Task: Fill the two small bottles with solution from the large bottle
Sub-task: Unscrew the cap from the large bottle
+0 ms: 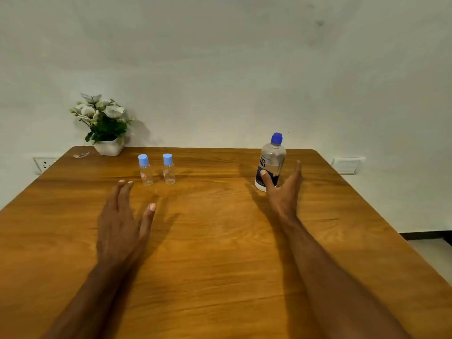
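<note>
Head view: nearest me is the bare wooden counter [220, 253], with both my forearms stretched out over it. My left hand [121, 226] is open, fingers straight and holding nothing, its fingertips just short of the two small bottles. My right hand [283, 192] is open too, thumb and fingers spread in a wide V. The thumb overlaps the dark label of the large bottle [270, 165], though I cannot tell whether it touches yet; nothing is gripped.

Taking the large bottle as my landmark: it stands upright, long axis vertical, blue cap on, directly beyond my right palm, so the right hand is clearly the nearer one for picking it up. Well to its left stand the left small bottle [145, 171] and the right small bottle [168, 170], side by side but apart, both upright, capped in light blue and looking empty. Further left and back, against the wall, sits a flower pot [107, 126].

I judge nothing is filled yet; caps must come off first.
</note>
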